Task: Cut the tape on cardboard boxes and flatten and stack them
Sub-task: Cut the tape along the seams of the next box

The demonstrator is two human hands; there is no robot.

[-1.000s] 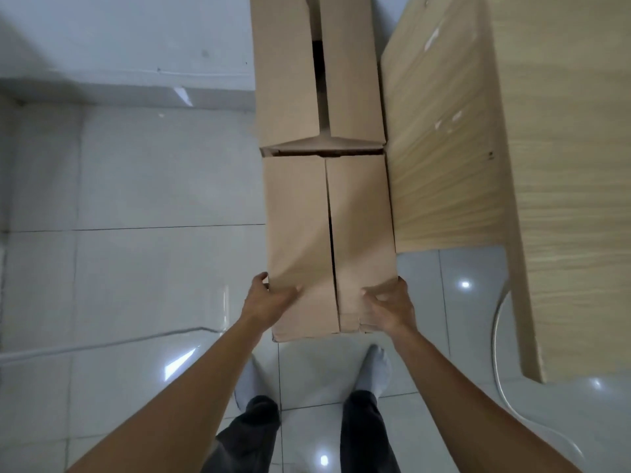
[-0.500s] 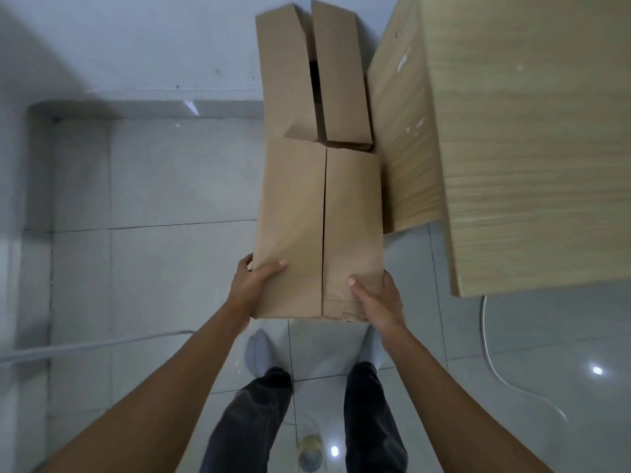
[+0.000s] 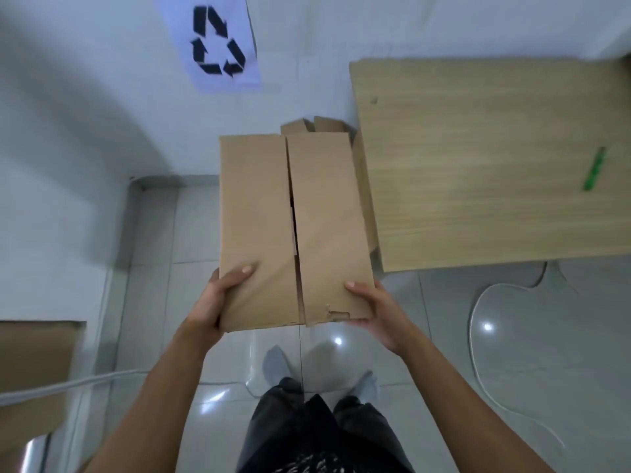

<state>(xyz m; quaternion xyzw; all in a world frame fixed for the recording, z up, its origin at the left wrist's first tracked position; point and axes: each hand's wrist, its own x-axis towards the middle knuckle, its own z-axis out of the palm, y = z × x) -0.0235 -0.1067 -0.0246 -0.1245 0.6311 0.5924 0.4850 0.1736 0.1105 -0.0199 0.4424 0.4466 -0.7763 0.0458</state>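
**Flattened box carried, stacking step in hand**

- A cardboard box (image 3: 259, 216) is held at centre frame, above the tiled floor (image 3: 153, 233) and just left of the desk (image 3: 495, 165). It is seen broad-face up, with the open seam between its two flaps running away from the person.
- The left hand (image 3: 213, 302) is closed on the near left corner, thumb laid on the top face and fingers tucked beneath. The right hand (image 3: 375, 312) is closed on the near right corner in the same way, beside a torn patch of the edge.
- More cardboard flaps (image 3: 307, 126) are seen past the far edge, against the wall. Whether they touch the held box cannot be told.
- A recycling sign (image 3: 218, 42) is fixed to the wall at upper left of frame.
- A slim green object (image 3: 594, 169) lies on the desk at right; its kind cannot be made out.

Judgement: no tape is seen across the seam, so cutting is taken as done for this box. Stacking is the step in hand. For the next move, the box would need to be kept flat and squared, then lowered onto the cardboard by the wall.
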